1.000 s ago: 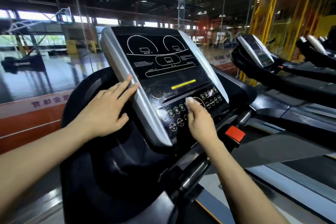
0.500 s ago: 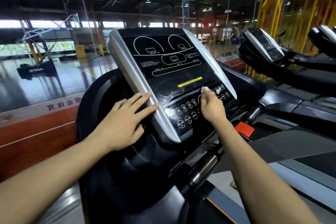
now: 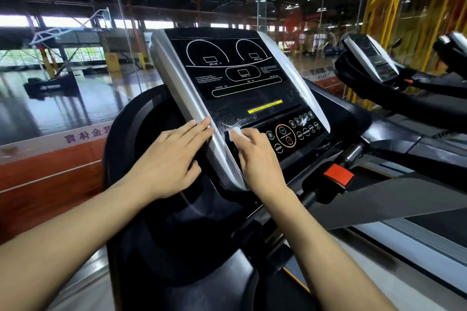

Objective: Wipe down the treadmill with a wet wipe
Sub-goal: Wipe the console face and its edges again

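The right hand (image 3: 255, 156) is pressing a small white wet wipe (image 3: 236, 133), soft and limp, under curled fingertips against the black glossy treadmill console (image 3: 237, 78), just below the speaker grille. The left hand (image 3: 169, 159) is lying flat, fingers straight, bracing the silver side rail (image 3: 182, 88). The console is tilting back, its long axis running up and away.

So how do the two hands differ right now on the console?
The left hand lies flat and empty, fingers straight on the silver side trim; the right hand presses a white wet wipe on the black console panel below the round speaker grille. Both touch the treadmill.
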A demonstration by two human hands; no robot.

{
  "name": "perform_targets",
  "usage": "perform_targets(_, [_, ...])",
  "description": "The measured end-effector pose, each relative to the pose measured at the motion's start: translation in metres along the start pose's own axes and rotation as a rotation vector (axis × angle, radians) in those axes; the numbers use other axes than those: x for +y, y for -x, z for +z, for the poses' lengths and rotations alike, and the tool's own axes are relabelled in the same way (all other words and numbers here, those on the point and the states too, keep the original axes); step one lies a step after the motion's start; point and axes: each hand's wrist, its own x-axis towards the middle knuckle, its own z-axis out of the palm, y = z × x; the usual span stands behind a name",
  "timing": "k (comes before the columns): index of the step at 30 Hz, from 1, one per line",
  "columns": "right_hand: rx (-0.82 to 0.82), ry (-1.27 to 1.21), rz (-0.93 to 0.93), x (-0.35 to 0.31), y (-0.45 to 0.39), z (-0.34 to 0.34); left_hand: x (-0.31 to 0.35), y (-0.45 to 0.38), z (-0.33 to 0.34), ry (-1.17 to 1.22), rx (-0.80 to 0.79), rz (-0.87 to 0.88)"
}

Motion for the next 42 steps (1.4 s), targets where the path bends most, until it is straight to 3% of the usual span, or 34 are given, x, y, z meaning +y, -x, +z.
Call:
perform_targets(4, [0.026,0.175,-0.050,-0.018,-0.019,0.002,0.001,0.000,-0.001,-0.001,-0.004,-0.009])
perform_targets(9, [-0.002,0.247,0.121,-0.037,-0.049,-0.004,0.001,0.000,-0.002,0.011,-0.001,-0.009])
perform_targets(17, [0.046,-0.172,-0.030,-0.008,0.038,-0.008,-0.001,-0.001,-0.002,-0.013,0.015,0.002])
perform_targets(20, [0.075,-0.036,0.145,0.046,0.033,-0.013,0.000,-0.001,-0.003,-0.027,0.009,0.007])
perform_targets(23, [0.108,-0.081,0.348,0.072,0.025,-0.021,0.001,-0.001,-0.003,-0.031,0.000,0.009])
perform_targets(28, [0.001,-0.166,0.020,0.005,0.065,-0.015,-0.001,-0.003,-0.004,-0.050,0.008,0.010])
perform_targets(31, [-0.010,-0.181,-0.037,0.001,0.071,-0.015,0.000,-0.002,-0.004,-0.048,0.012,0.012])
perform_targets(33, [0.020,-0.054,0.066,0.029,0.054,-0.015,0.001,-0.002,-0.003,-0.044,0.016,0.017])
perform_targets(37, [0.048,0.126,0.540,0.097,0.008,-0.018,0.002,-0.002,-0.004,-0.039,0.022,0.018])
perform_targets(42, [0.063,0.138,0.647,0.099,-0.004,-0.019,0.002,-0.002,-0.004,-0.045,0.023,0.017])
